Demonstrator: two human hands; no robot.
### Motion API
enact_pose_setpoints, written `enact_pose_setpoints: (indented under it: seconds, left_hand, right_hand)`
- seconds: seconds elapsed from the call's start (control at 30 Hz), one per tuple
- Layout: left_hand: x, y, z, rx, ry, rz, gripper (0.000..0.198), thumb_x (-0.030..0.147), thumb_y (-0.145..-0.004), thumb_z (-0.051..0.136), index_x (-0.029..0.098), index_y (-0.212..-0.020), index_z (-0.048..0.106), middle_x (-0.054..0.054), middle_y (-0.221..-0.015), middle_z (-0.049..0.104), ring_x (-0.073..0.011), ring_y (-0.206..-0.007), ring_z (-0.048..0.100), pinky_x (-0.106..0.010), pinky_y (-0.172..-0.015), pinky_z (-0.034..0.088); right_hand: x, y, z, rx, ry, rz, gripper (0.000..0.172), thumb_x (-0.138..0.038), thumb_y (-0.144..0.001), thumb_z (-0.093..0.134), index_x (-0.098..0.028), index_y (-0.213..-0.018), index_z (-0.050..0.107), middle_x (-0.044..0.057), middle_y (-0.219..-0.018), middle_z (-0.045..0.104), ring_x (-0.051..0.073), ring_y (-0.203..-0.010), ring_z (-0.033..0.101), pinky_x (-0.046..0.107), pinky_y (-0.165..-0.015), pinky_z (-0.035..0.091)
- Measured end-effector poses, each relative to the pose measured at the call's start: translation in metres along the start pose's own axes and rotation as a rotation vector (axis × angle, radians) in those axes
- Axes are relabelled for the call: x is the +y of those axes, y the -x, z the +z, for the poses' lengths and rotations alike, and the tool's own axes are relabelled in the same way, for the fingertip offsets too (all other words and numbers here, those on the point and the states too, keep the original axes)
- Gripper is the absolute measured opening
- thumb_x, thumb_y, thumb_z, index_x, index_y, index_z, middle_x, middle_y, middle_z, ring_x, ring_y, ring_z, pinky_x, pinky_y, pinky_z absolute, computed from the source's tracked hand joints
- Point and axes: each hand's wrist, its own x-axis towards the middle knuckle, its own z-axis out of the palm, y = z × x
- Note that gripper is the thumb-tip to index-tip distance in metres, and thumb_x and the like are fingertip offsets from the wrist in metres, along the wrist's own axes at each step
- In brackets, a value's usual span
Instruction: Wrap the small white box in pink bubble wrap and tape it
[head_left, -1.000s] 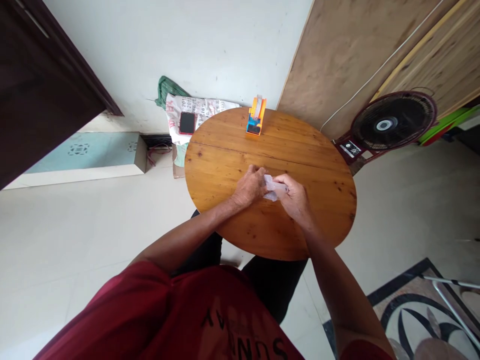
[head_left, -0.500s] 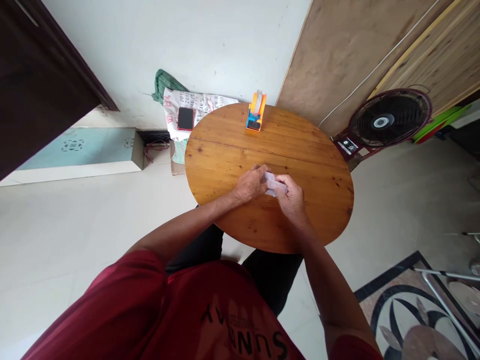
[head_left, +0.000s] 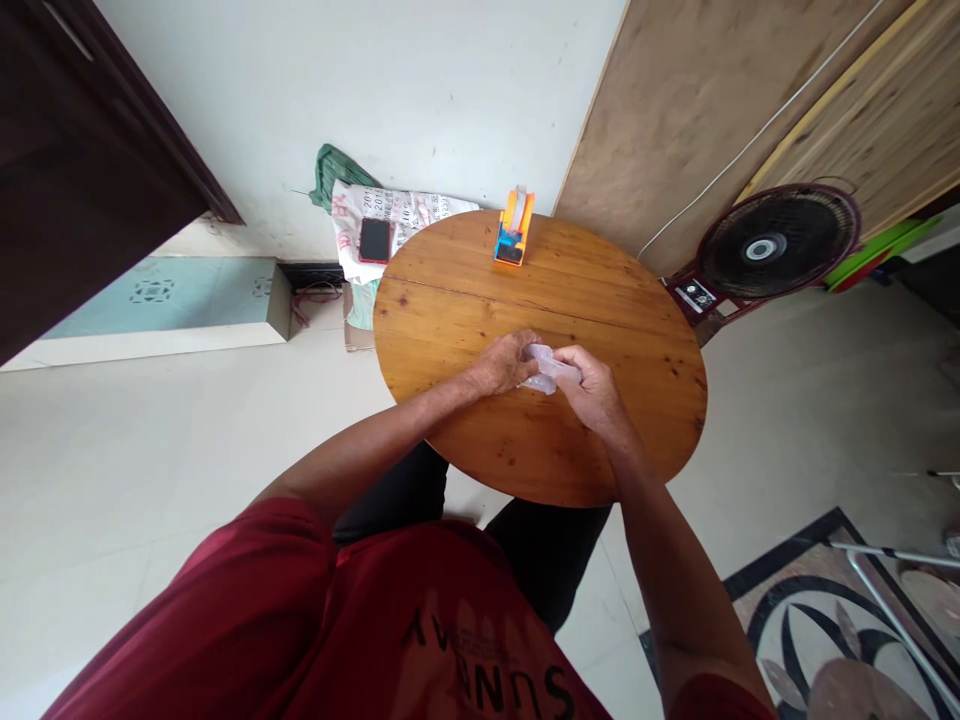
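Note:
Over the middle of the round wooden table [head_left: 465, 300], both hands grip a small, whitish, see-through plastic piece [head_left: 541, 382]; I cannot make out its exact kind. My left hand [head_left: 504, 364] closes on its left side, with the fingers curled around the far edge. My right hand [head_left: 594, 392] pinches a flat strip-like part of it on the right between thumb and fingers. The fingers cover much of the plastic. Toward the table's far edge stands an orange and blue tape dispenser [head_left: 514, 228], apart from both hands.
Beyond the table's left edge, a black phone with a red rim [head_left: 374, 241] lies on a printed white sack [head_left: 349, 215], near a green bag [head_left: 337, 172]. A floor fan [head_left: 780, 240] stands right of the table. White wall and wooden boards rise behind.
My right hand has shifted slightly right, drawing its part of the plastic outward, so more plastic shows between the hands. My left hand keeps its hold. The view has shifted slightly.

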Motion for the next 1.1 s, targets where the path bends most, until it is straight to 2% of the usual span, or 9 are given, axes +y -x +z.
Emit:
enact_pose_setpoints:
  seconds: [0.23,0.37,0.47,0.53,0.6,0.67,0.73,0.87,1.1]
  left_hand:
    - [-0.001,0.001,0.000,-0.004,0.055,0.003,0.025,0.016,-0.078,0.060,0.015,-0.102,0.066,0.001,-0.076,0.063,-0.0097,-0.065,0.054,-0.020,-0.058,0.043]
    - [-0.004,-0.001,0.002,-0.017,0.084,0.013,0.029,0.017,-0.079,0.058,0.014,-0.107,0.065,0.000,-0.079,0.064,-0.0101,-0.067,0.055,-0.021,-0.062,0.047]
    - [-0.006,0.000,0.000,-0.053,0.098,0.033,0.032,0.018,-0.082,0.055,0.014,-0.112,0.064,-0.001,-0.084,0.066,-0.0113,-0.070,0.059,-0.023,-0.066,0.051]
    - [-0.008,0.004,-0.005,-0.060,0.086,0.070,0.034,0.018,-0.082,0.056,0.015,-0.115,0.064,-0.004,-0.097,0.068,-0.0134,-0.080,0.063,-0.026,-0.075,0.054]
    - [-0.010,0.011,-0.011,-0.029,0.012,0.150,0.039,0.019,-0.080,0.060,0.017,-0.119,0.064,-0.008,-0.118,0.065,-0.0186,-0.104,0.064,-0.033,-0.093,0.053]
    - [-0.011,0.018,-0.018,-0.003,-0.108,0.263,0.047,0.019,-0.076,0.065,0.018,-0.124,0.063,-0.012,-0.138,0.056,-0.0253,-0.130,0.053,-0.041,-0.112,0.043]
    - [-0.013,0.024,-0.022,-0.025,-0.196,0.370,0.058,0.020,-0.073,0.069,0.018,-0.130,0.060,-0.015,-0.150,0.048,-0.0292,-0.143,0.042,-0.047,-0.120,0.032]
    - [-0.017,0.027,-0.020,-0.091,-0.273,0.499,0.072,0.019,-0.073,0.070,0.018,-0.142,0.050,-0.016,-0.151,0.049,-0.0293,-0.146,0.040,-0.049,-0.121,0.031]
    - [-0.025,0.022,-0.007,-0.038,-0.375,0.468,0.065,0.013,-0.083,0.060,0.014,-0.145,0.044,-0.016,-0.151,0.051,-0.0266,-0.145,0.043,-0.046,-0.121,0.034]
  right_hand:
    - [0.006,0.006,0.002,-0.021,-0.017,-0.018,0.018,-0.026,-0.080,0.060,-0.024,-0.097,0.066,0.004,-0.103,0.075,0.021,-0.090,0.069,0.035,-0.081,0.054]
    - [0.012,0.011,0.008,0.001,0.016,-0.039,0.021,-0.024,-0.081,0.059,-0.026,-0.101,0.066,0.005,-0.115,0.075,0.023,-0.103,0.070,0.038,-0.088,0.053]
    - [0.013,0.013,0.009,0.013,0.016,-0.041,0.021,-0.023,-0.081,0.058,-0.026,-0.100,0.066,0.004,-0.115,0.075,0.024,-0.107,0.070,0.039,-0.091,0.053]
    - [0.011,0.013,0.009,0.007,0.011,-0.034,0.021,-0.021,-0.079,0.058,-0.026,-0.098,0.066,0.004,-0.115,0.076,0.024,-0.109,0.070,0.041,-0.094,0.053]
    - [0.008,0.013,0.009,-0.007,-0.013,-0.038,0.024,-0.017,-0.077,0.056,-0.026,-0.097,0.066,0.003,-0.117,0.075,0.024,-0.114,0.068,0.043,-0.099,0.051]
    - [0.007,0.012,0.009,-0.016,-0.049,-0.054,0.026,-0.015,-0.077,0.055,-0.027,-0.098,0.066,0.003,-0.121,0.074,0.023,-0.120,0.065,0.044,-0.104,0.049]
    - [0.008,0.012,0.008,-0.010,-0.063,-0.076,0.027,-0.014,-0.077,0.056,-0.027,-0.098,0.066,0.004,-0.121,0.074,0.023,-0.122,0.065,0.044,-0.108,0.046]
    - [0.015,0.013,0.009,0.013,-0.047,-0.105,0.028,-0.012,-0.076,0.055,-0.027,-0.096,0.068,0.004,-0.117,0.075,0.023,-0.118,0.067,0.045,-0.109,0.046]
    - [0.021,0.010,0.014,0.085,-0.033,-0.245,0.018,-0.015,-0.081,0.060,-0.025,-0.091,0.070,0.008,-0.118,0.071,0.023,-0.114,0.067,0.043,-0.102,0.051]
